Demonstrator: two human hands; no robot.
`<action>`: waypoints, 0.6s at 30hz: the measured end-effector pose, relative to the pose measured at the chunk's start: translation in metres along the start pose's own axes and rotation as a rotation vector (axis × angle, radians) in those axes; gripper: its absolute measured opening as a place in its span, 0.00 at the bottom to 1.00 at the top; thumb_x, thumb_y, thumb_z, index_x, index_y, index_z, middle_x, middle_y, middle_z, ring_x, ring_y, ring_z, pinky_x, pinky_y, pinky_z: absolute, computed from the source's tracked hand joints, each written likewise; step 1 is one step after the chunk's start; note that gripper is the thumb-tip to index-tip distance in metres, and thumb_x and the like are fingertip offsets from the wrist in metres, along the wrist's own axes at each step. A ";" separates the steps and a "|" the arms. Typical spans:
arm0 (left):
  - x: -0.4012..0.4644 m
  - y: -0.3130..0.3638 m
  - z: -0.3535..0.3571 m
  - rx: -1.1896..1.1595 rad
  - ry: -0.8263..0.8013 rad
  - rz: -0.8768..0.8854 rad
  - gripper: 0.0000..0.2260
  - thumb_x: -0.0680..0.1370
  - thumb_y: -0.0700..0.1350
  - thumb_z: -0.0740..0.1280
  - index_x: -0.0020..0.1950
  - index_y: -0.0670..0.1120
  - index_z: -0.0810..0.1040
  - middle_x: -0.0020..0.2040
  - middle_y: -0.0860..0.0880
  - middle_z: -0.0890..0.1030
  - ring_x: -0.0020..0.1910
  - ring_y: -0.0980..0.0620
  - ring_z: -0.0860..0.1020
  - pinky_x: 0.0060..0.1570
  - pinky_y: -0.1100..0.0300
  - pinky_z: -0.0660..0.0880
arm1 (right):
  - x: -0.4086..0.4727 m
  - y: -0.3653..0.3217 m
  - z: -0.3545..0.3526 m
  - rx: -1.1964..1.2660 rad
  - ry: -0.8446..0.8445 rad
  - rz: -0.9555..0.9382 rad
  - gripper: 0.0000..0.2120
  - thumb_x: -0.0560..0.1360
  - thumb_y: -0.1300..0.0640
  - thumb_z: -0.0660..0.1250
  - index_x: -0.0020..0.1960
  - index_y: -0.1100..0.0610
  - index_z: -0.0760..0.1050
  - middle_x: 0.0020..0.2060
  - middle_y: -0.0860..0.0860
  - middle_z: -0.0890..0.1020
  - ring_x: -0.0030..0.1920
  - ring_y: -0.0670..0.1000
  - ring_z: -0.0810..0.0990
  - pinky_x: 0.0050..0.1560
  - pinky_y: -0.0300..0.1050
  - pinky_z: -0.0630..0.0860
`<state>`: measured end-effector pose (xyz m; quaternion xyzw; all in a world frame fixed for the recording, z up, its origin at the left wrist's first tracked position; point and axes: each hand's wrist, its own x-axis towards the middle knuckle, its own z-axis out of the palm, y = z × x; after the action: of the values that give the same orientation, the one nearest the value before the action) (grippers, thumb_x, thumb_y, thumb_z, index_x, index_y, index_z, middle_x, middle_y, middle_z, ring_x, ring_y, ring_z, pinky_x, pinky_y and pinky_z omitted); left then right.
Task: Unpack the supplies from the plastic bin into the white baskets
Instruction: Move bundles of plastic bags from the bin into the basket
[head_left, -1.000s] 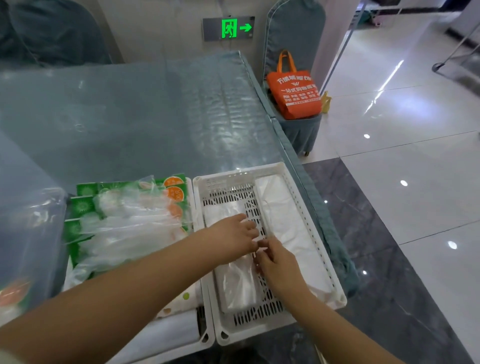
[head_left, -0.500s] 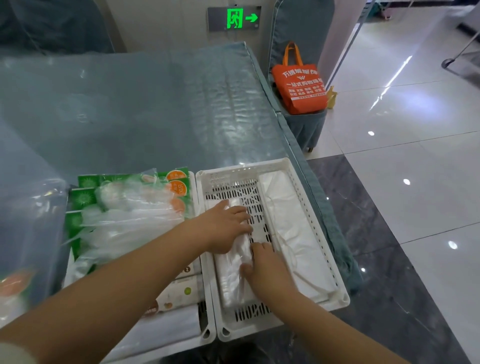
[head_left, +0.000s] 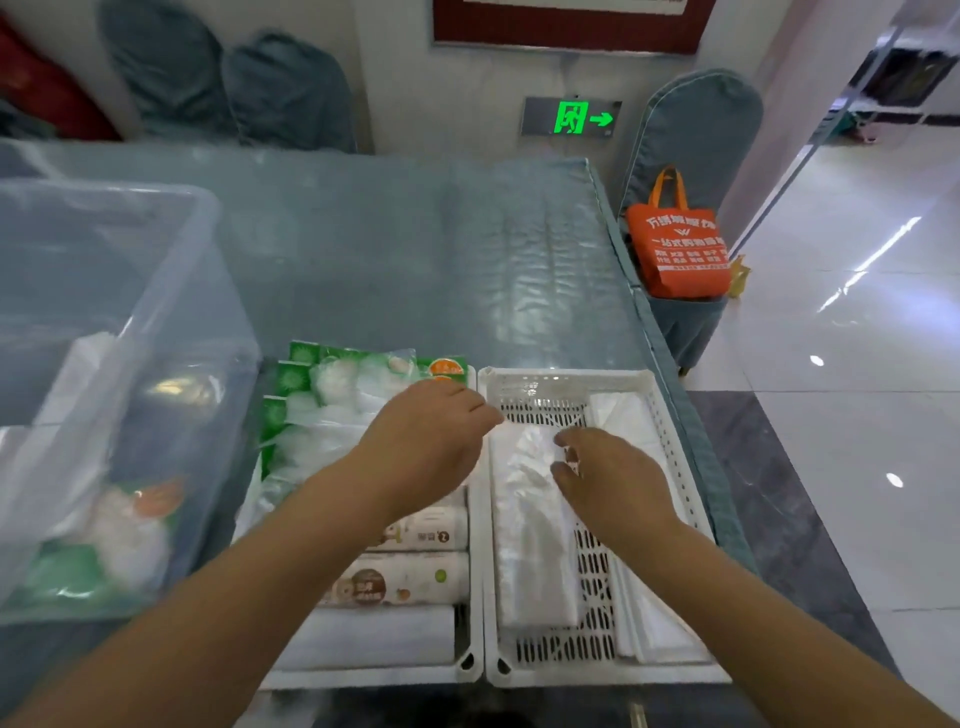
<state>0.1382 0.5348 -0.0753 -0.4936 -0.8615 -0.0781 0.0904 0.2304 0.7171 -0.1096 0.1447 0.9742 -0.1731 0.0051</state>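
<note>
Two white baskets stand side by side at the table's near edge. The right basket (head_left: 675, 457) holds a clear plastic pack (head_left: 530, 530) on its left side and a white pack (head_left: 623, 415) along its right side. The left basket (head_left: 467, 660) is filled with green-and-orange packets (head_left: 332, 379), paper-wrapped rolls (head_left: 410, 579) and white packs. My left hand (head_left: 426, 441) hovers over the seam between the baskets, fingers loosely curled, holding nothing. My right hand (head_left: 608, 478) floats just above the clear pack, fingers apart. The clear plastic bin (head_left: 171, 291) sits at the left with several supplies inside.
The table (head_left: 389, 260) has a blue cloth under a glossy cover; its right edge drops to a polished floor. An orange tote bag (head_left: 675, 249) rests on a covered chair beyond that edge. More covered chairs line the back wall.
Both hands have lifted off the clear pack, which now lies flat in the right basket. My left hand has drifted left. The view has tilted up, showing the bin.
</note>
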 end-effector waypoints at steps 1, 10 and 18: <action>-0.007 -0.005 -0.015 0.015 0.008 -0.017 0.13 0.67 0.38 0.70 0.51 0.47 0.82 0.44 0.48 0.84 0.43 0.47 0.81 0.43 0.54 0.78 | 0.004 -0.011 -0.007 -0.024 0.024 -0.039 0.16 0.76 0.50 0.60 0.63 0.48 0.72 0.55 0.45 0.80 0.54 0.48 0.78 0.50 0.44 0.74; -0.107 -0.081 -0.138 0.194 0.144 -0.297 0.16 0.75 0.49 0.55 0.47 0.44 0.81 0.40 0.46 0.83 0.38 0.43 0.79 0.39 0.52 0.76 | 0.025 -0.143 -0.053 -0.253 0.201 -0.416 0.10 0.75 0.49 0.58 0.52 0.50 0.76 0.47 0.47 0.81 0.49 0.52 0.78 0.45 0.47 0.75; -0.232 -0.194 -0.192 0.203 0.142 -0.632 0.16 0.76 0.51 0.57 0.51 0.46 0.81 0.48 0.45 0.84 0.48 0.42 0.80 0.47 0.50 0.74 | 0.045 -0.291 -0.043 -0.231 0.197 -0.556 0.10 0.76 0.50 0.58 0.48 0.52 0.77 0.44 0.48 0.81 0.48 0.52 0.78 0.44 0.48 0.75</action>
<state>0.1010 0.2003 0.0482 -0.1839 -0.9667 -0.0502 0.1705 0.1069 0.4824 0.0258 -0.1125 0.9855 -0.0412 -0.1203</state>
